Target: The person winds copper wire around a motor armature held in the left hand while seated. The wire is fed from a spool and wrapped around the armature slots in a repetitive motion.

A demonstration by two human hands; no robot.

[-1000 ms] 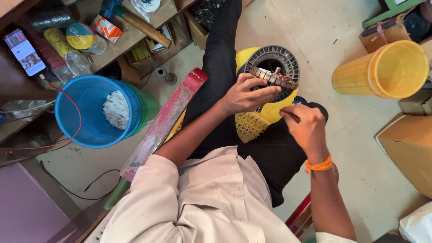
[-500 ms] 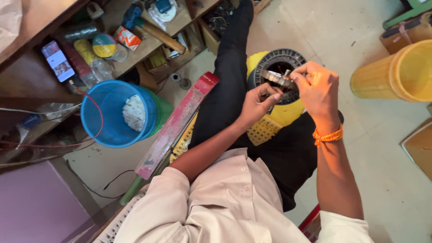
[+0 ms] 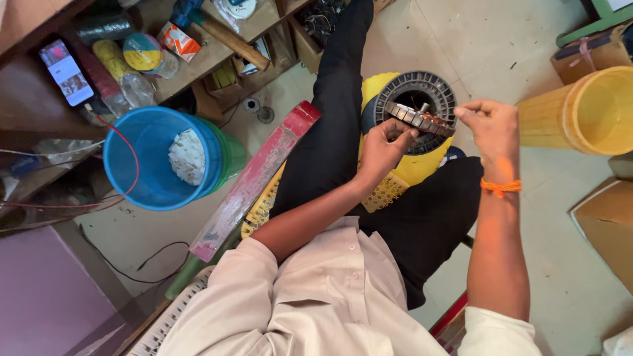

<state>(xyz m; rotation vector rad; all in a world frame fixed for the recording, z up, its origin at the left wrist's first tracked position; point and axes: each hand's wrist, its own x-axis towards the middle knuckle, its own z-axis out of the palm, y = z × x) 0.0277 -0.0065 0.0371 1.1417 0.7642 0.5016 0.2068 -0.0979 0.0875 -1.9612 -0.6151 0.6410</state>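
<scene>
Right over the seated person's lap, the motor stator (image 3: 418, 112) is the centre of everything: a round dark grey slotted ring with a strip of metal slots across its near edge, resting on a yellow stool-like thing (image 3: 407, 170). The left hand (image 3: 384, 146) grips the stator's near rim, fingers curled onto the metal strip. The right hand (image 3: 486, 126) is just off the stator's right edge, thumb and fingertips pinched together (whatever they're pinching is too fine for me to make out, could be wire). So the hands are apart, one clamped on the stator and one pinched shut beside it. An orange thread band (image 3: 501, 187) sits on the right wrist.

Left of the stator, past the black trouser leg, a long red flat bar (image 3: 254, 180) lies slanted on the floor. Further left is a blue bucket (image 3: 142, 132) nested in a green one, with a white crumpled rag (image 3: 186, 155) inside. Beyond that, up-left of the stator, a wooden shelf (image 3: 214, 53) holds tape rolls, a small carton and a phone (image 3: 66, 72) with its screen lit. Right of the stator stands a yellow bin (image 3: 583, 112), with cardboard boxes (image 3: 608, 217) near it.
</scene>
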